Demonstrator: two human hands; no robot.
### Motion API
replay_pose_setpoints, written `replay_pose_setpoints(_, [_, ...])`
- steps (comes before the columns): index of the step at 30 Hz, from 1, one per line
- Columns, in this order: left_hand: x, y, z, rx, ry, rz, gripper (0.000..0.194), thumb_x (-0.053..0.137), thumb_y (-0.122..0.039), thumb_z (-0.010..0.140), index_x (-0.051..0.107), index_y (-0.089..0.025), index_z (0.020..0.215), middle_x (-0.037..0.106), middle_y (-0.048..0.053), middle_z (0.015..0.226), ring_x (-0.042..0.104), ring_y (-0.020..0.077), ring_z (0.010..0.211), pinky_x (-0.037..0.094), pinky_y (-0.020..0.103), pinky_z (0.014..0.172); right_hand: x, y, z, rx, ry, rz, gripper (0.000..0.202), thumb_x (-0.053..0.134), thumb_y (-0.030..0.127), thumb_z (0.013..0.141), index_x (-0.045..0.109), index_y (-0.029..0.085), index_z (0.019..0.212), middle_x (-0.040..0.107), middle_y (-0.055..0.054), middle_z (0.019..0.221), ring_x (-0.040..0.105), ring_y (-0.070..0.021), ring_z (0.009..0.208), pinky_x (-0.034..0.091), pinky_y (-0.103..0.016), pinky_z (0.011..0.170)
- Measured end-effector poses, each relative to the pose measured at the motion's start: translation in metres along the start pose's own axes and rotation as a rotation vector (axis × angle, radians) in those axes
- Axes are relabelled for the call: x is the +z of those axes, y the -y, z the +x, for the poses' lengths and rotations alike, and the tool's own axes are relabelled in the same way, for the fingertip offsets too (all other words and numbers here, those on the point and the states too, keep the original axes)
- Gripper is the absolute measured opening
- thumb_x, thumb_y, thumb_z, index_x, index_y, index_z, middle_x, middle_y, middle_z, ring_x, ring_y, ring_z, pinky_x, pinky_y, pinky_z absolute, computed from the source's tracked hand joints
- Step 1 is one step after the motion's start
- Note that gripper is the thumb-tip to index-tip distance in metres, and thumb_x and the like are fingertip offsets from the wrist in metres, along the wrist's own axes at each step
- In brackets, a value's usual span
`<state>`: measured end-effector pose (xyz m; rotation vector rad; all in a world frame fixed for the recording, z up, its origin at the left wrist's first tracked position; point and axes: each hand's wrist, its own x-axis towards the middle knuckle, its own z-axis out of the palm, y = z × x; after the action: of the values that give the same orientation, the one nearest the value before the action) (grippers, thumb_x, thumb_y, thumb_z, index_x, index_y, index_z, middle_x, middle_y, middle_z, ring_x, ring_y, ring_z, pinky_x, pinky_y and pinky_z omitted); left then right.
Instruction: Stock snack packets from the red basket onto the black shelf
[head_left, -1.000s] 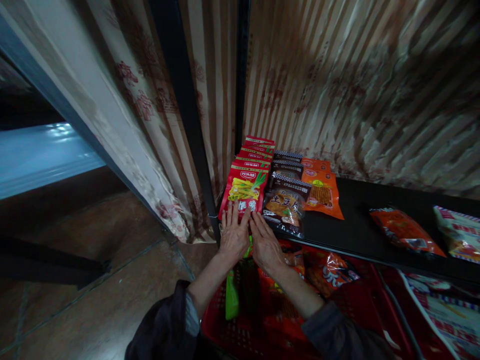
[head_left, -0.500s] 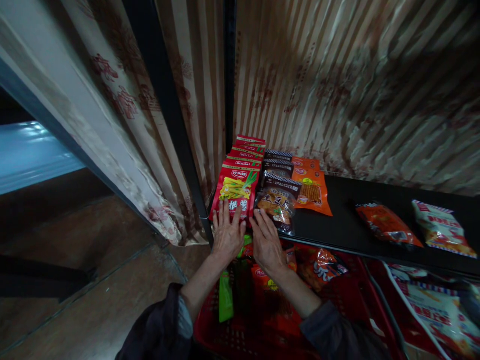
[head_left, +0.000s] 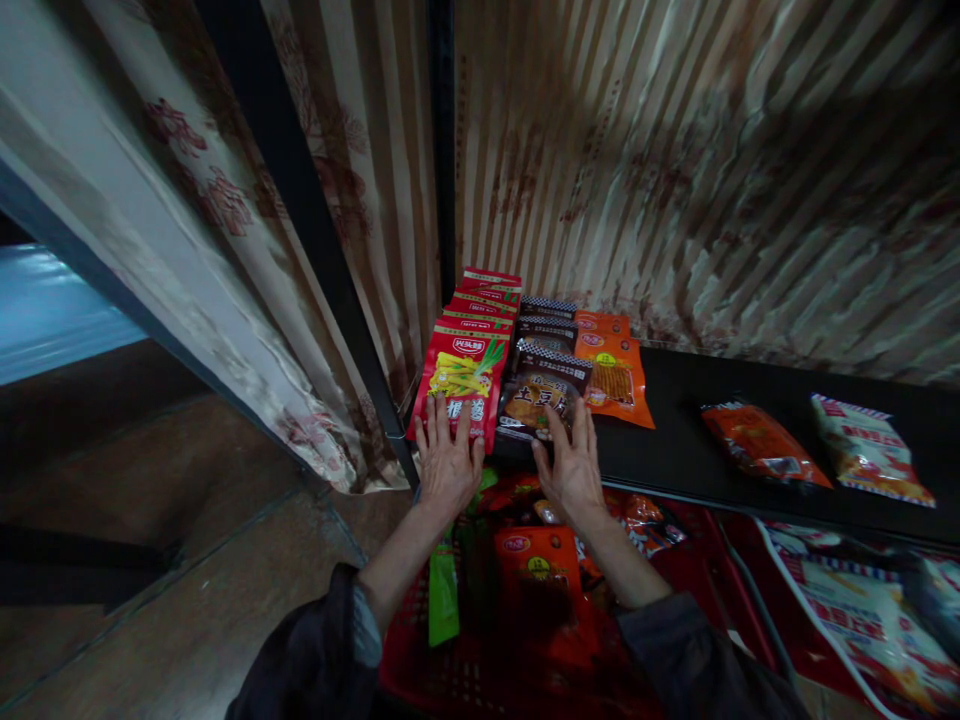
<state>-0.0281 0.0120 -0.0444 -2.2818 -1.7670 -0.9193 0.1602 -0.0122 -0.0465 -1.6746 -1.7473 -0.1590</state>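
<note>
My left hand [head_left: 448, 467] lies with spread fingers on the lower edge of the front red snack packet [head_left: 461, 375], which tops an overlapping row of similar red packets. My right hand [head_left: 574, 470] is open too, its fingertips over the lower right part of a dark packet with a clear window [head_left: 536, 400]. More dark packets show behind that one. Right beside them an orange packet [head_left: 613, 375] leans on the black shelf [head_left: 660, 395]. Neither hand grips anything.
Farther right on the shelf lie an orange-red packet [head_left: 761, 440] and a white packet [head_left: 874, 450]. Below is a red basket [head_left: 480, 685] with orange and green packets, beside more white packets [head_left: 862, 610]. Curtains [head_left: 675, 180] and a black post [head_left: 330, 250] stand behind and left.
My right hand has moved right, from between the red and dark packets to the dark packet's right side, its fingers spreading. My left hand stays on the red packet. The view has shifted slightly.
</note>
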Motion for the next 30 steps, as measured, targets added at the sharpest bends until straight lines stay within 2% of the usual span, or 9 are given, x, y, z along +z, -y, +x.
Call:
replay_pose_setpoints(3, [0.002,0.001,0.0,-0.004,0.003,-0.008,0.053,0.046,-0.027,0.093,0.042,-0.014,0.144,0.02,0.018,0.161,0.012,0.035,0.15,0.021,0.059,0.117,0.002,-0.007,0.002,-0.028,0.003,0.074,0.05,0.044,0.021,0.093,0.043,0.021,0.143,0.01,-0.012,0.164,0.019,-0.0335,0.148,0.036,-0.056,0.111])
replay_pose_setpoints(7, [0.003,0.003,0.002,-0.004,0.0,-0.013,0.055,0.046,-0.024,0.091,0.04,-0.014,0.146,0.019,0.018,0.161,0.011,0.0336,0.15,0.02,0.058,0.117,0.001,-0.012,0.004,-0.03,0.011,0.095,0.051,0.041,0.016,0.092,0.043,0.021,0.142,0.018,-0.013,0.162,0.023,-0.0317,0.147,0.038,-0.055,0.111])
replay_pose_setpoints(12, [0.004,0.001,0.003,0.003,0.0,0.005,0.057,0.045,-0.024,0.092,0.038,-0.013,0.147,0.018,0.019,0.161,0.009,0.033,0.15,0.02,0.059,0.117,0.002,-0.017,0.002,-0.028,0.035,0.066,0.052,0.041,0.016,0.091,0.044,0.019,0.143,0.029,-0.015,0.158,0.027,-0.0298,0.146,0.036,-0.054,0.112])
replay_pose_setpoints(19, [0.005,0.0,0.003,0.028,-0.056,-0.004,0.056,0.044,-0.029,0.094,0.037,-0.015,0.147,0.018,0.017,0.162,0.007,0.0322,0.151,0.021,0.059,0.117,0.003,-0.014,0.001,-0.027,0.031,0.084,0.052,0.039,0.017,0.091,0.044,0.019,0.142,0.039,-0.013,0.154,0.028,-0.0279,0.146,0.033,-0.054,0.114])
replay_pose_setpoints(25, [0.001,-0.017,0.003,0.106,-0.052,-0.006,0.056,0.046,-0.028,0.094,0.035,-0.018,0.148,0.02,0.017,0.161,0.004,0.0326,0.15,0.016,0.063,0.117,-0.003,-0.011,0.006,0.041,0.008,0.118,0.055,0.046,0.033,0.093,0.038,0.021,0.146,0.028,-0.014,0.159,0.025,-0.031,0.147,0.033,-0.056,0.112])
replay_pose_setpoints(30, [-0.001,-0.04,0.005,0.233,0.033,-0.016,0.049,0.045,-0.026,0.094,0.044,-0.019,0.142,0.028,0.015,0.159,0.006,0.0321,0.151,0.014,0.063,0.118,-0.003,-0.019,0.015,0.181,0.009,0.186,0.059,0.039,0.05,0.096,0.036,0.02,0.147,0.036,-0.016,0.154,0.026,-0.0298,0.147,0.032,-0.056,0.114])
